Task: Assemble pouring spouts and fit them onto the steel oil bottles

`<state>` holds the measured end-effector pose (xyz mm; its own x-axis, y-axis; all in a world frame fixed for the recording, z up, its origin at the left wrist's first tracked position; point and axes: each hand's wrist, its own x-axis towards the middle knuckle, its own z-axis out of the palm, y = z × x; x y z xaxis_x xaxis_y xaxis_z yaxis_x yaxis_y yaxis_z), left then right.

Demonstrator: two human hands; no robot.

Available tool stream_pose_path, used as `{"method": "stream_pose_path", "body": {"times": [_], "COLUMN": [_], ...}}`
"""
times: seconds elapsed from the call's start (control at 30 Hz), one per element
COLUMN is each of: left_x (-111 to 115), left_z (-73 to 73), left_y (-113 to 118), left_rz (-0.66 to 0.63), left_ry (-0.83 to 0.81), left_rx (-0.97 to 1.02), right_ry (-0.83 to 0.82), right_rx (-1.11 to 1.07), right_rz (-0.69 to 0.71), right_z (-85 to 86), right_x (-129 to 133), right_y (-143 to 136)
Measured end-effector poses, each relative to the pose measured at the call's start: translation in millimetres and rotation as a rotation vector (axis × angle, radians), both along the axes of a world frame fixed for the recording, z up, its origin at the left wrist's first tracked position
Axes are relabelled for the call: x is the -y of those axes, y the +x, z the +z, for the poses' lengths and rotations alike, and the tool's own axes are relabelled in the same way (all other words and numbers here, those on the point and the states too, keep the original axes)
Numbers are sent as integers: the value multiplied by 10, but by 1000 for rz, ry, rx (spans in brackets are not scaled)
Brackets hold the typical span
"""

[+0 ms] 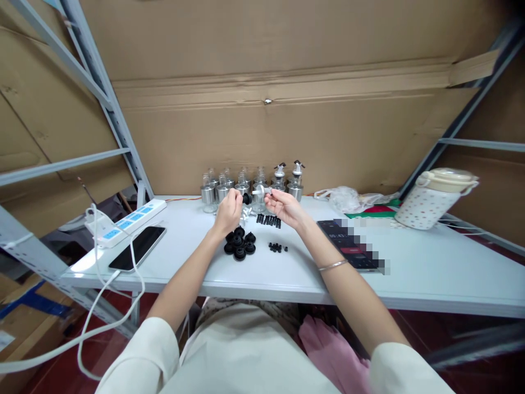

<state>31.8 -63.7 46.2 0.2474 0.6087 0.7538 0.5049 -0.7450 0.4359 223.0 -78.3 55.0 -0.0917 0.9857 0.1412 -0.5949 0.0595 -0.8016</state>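
Observation:
My left hand [230, 212] is closed round a black ribbed stopper [246, 198], which sticks out to the right of the fingers. Facing it, my right hand [286, 208] pinches a white spout piece [260, 191] between thumb and fingertips. The two parts are close together; a small gap seems to lie between them. Below the hands lie a cluster of black stoppers [239, 249], a row of thin black pieces [268, 220], tiny black caps [276, 248] and loose white pieces [246, 215].
Glass bottles with silver bands [208, 193] stand in rows at the back; two carry white pourers with black levers [297, 166]. A power strip [135, 221] and phone [138, 248] lie left. A tablet-like screen [348, 244], plastic bag [344, 199] and dotted flask [430, 200] are right.

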Motion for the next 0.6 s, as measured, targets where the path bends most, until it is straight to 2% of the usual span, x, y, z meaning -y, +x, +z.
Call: {"method": "stream_pose_path", "body": {"times": [0.2,0.6], "left_x": [-6,11], "left_z": [-45,-139], "left_y": [15,92], "left_rz": [-27,-18], "left_ry": [59,103], "left_rx": [119,180], "right_ry": [16,29], "right_rx": [3,66], "right_rz": [45,199], "right_z": [13,-42], "right_x": [15,22], "right_y": [-22,-52]}}
